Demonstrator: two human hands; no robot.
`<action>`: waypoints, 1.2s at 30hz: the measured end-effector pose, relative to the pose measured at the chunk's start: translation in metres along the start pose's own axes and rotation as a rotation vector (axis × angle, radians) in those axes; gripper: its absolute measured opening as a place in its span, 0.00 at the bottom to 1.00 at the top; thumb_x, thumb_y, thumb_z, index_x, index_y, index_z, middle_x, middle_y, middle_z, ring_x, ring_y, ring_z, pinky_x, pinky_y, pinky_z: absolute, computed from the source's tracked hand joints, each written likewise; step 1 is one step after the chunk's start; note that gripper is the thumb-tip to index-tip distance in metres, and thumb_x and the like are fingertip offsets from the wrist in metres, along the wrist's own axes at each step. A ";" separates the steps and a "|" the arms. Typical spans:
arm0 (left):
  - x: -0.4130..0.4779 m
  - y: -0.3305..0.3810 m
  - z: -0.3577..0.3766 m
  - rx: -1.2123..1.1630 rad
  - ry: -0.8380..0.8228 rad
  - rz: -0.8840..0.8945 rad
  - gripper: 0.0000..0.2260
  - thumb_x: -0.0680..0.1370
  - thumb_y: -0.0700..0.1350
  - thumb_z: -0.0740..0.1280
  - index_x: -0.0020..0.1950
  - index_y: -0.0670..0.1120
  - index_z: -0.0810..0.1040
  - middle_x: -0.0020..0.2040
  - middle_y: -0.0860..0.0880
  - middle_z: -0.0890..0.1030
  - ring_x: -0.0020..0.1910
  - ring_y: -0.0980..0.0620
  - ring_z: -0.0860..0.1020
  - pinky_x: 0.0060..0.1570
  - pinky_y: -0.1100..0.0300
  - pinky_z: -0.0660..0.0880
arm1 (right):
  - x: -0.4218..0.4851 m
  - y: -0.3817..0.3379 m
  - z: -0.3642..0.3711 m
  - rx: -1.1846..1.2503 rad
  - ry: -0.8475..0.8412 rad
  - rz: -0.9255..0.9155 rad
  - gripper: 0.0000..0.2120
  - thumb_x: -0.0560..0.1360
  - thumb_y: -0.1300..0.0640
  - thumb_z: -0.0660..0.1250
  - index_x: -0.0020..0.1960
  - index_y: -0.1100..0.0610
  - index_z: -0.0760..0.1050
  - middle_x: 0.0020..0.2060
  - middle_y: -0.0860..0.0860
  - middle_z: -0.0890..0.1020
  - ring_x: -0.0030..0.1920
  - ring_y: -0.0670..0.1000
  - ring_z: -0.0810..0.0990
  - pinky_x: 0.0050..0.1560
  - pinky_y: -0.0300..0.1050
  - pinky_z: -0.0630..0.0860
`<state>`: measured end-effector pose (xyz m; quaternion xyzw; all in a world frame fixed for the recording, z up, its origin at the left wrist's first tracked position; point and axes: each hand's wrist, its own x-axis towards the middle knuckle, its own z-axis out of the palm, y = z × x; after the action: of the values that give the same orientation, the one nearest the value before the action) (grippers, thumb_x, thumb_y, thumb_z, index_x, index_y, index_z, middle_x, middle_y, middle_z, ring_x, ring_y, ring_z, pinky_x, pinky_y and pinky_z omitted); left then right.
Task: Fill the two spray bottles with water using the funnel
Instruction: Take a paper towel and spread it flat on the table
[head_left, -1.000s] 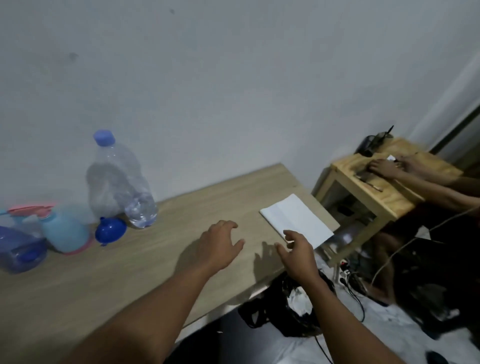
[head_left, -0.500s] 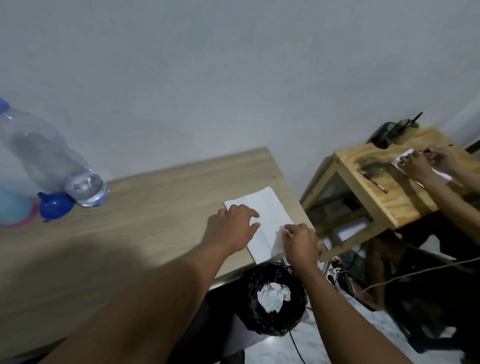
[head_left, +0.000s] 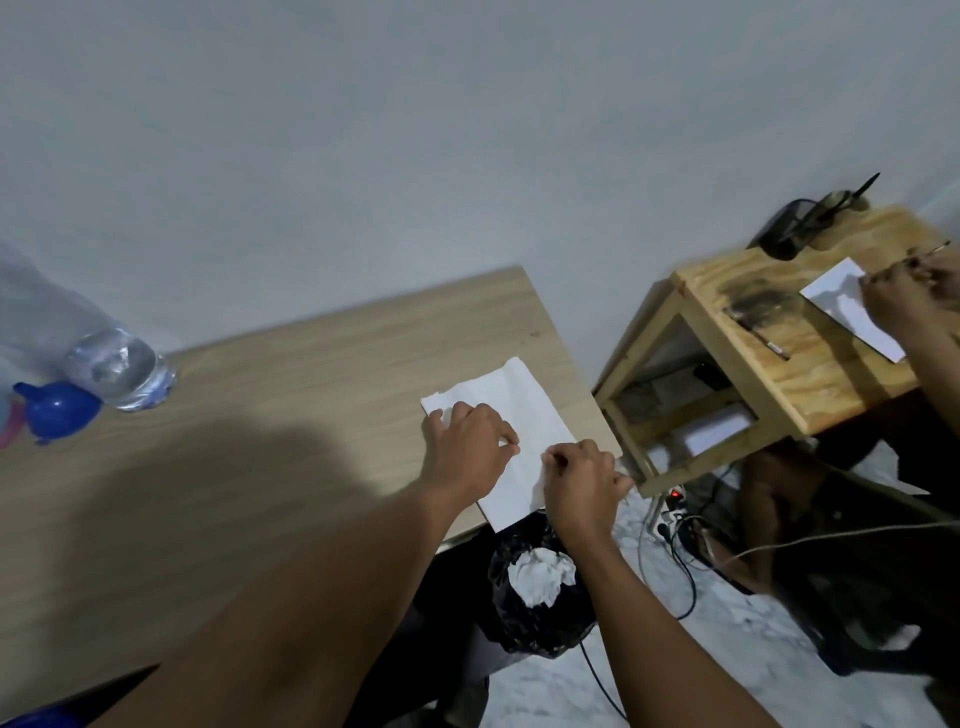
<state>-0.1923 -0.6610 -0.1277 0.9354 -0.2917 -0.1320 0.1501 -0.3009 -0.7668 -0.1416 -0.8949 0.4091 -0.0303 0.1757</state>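
fingers (head_left: 506, 435) of the left hand (head_left: 470, 447) curl loosely down onto a white paper towel (head_left: 511, 410) that lies at the right end of the wooden table (head_left: 291, 395), the palm pressing the sheet flat rather than gripping it. fingers of the right hand (head_left: 582, 483) are bunched at the towel's near right edge, thumb and forefinger drawn together as if pinching the paper, though whether they truly hold it cannot be told. the towel's near corner overhangs the table's near edge. directly below, on the floor, sits a bin lined with a black bag (head_left: 535, 618) holding crumpled white paper. far to the left on the table stands a clear water bottle (head_left: 111, 366), only its base sharply in view, with a little water in it. just beside it, to the near left and touching or nearly touching, lies the blue funnel (head_left: 60, 410). a pink and pale blue edge at the far left border appears to be one spray bottle (head_left: 8, 415), mostly cut off. to the right of the table stands a small wooden stool-like stand (head_left: 779, 374), where another person's hands (head_left: 904, 296) rest on a white sheet, and cables trail across the floor beneath.
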 end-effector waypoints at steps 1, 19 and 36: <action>0.000 0.001 0.000 -0.012 0.007 -0.013 0.05 0.77 0.58 0.65 0.48 0.62 0.81 0.56 0.61 0.77 0.63 0.54 0.69 0.67 0.43 0.54 | 0.001 0.000 0.000 0.000 -0.002 -0.002 0.08 0.80 0.50 0.63 0.53 0.47 0.81 0.52 0.47 0.79 0.55 0.53 0.72 0.48 0.48 0.53; 0.002 -0.004 -0.008 -0.093 0.047 -0.007 0.06 0.77 0.59 0.65 0.46 0.62 0.82 0.58 0.64 0.76 0.65 0.58 0.67 0.69 0.41 0.46 | 0.005 0.009 -0.005 0.213 0.129 -0.053 0.05 0.78 0.50 0.69 0.49 0.49 0.84 0.47 0.45 0.78 0.52 0.50 0.73 0.48 0.46 0.52; 0.011 -0.005 -0.021 -0.220 0.057 0.123 0.12 0.77 0.58 0.67 0.61 0.64 0.77 0.64 0.61 0.73 0.68 0.56 0.63 0.73 0.44 0.46 | 0.020 -0.006 -0.027 0.487 0.073 -0.248 0.05 0.82 0.53 0.62 0.50 0.48 0.77 0.43 0.38 0.76 0.50 0.43 0.69 0.55 0.49 0.59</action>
<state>-0.1740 -0.6596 -0.1121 0.8970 -0.3278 -0.1271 0.2681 -0.2886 -0.7856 -0.1157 -0.8679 0.2834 -0.1814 0.3656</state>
